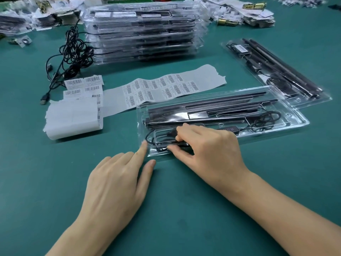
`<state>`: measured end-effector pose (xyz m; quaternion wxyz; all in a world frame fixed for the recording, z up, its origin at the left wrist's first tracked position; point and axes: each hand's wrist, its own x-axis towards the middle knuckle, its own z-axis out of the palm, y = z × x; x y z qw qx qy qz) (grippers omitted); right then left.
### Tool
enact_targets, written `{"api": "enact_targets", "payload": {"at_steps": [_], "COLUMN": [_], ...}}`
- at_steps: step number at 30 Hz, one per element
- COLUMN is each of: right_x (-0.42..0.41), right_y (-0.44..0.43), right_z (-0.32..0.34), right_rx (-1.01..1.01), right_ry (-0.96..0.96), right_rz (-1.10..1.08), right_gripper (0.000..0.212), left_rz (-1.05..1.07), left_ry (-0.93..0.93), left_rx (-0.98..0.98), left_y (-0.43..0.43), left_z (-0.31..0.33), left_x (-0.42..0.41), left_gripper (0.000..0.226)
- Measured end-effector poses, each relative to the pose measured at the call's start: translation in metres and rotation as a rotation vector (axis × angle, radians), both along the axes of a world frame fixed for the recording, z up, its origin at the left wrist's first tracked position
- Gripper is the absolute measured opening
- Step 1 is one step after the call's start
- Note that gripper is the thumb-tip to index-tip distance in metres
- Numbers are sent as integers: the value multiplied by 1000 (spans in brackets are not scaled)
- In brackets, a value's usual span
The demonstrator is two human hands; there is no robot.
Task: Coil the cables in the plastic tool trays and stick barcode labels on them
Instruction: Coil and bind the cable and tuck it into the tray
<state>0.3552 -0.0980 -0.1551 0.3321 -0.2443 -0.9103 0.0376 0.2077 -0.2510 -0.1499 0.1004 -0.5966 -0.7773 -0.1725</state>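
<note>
Green table (184, 204); right hand (208, 146) pinches cable (146, 137) in tray (302, 123), near-left corner.

The cable (146, 138) in the near tray (295, 124) is partly covered by the right hand (208, 145), so its plug end can't really be made out. Print on the barcode labels (166, 89) is too small to be read. The piles (239, 13) up top are blurred and cut off by the edge, and both forearms are cropped at the bottom.
</note>
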Motion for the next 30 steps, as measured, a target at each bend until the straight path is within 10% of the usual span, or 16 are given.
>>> {"api": "enact_targets", "payload": {"at_steps": [30], "right_x": [1], "right_y": [0], "right_z": [-2], "right_rx": [55], "right_ry": [-25], "right_rz": [29], "right_gripper": [28], "left_rz": [-110], "left_ry": [59], "left_rx": [-83], "left_y": [8], "left_z": [3], "left_x": [-17], "left_gripper": [48]}}
